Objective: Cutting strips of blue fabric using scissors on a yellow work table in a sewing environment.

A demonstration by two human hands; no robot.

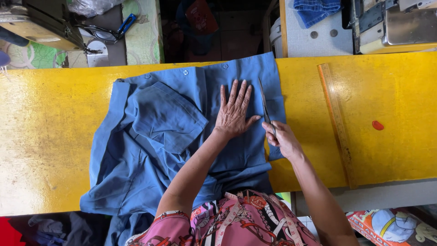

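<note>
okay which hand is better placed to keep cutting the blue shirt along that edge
Right. The right hand already grips the scissors, blades on the blue shirt, while the left hand lies flat, pinning the fabric.

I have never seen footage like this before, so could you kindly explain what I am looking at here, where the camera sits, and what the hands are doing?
There is no machine at work here: a person wears one camera on the head, looking down at their own two bare hands. In front lies a long yellow worktable with a blue buttoned shirt spread on it. The left hand presses flat on the cloth. The right hand holds slim metal scissors at the shirt's edge. To the right lie a long wooden ruler and a small red chalk-like piece. A measuring tape hangs around the person's neck.
</note>
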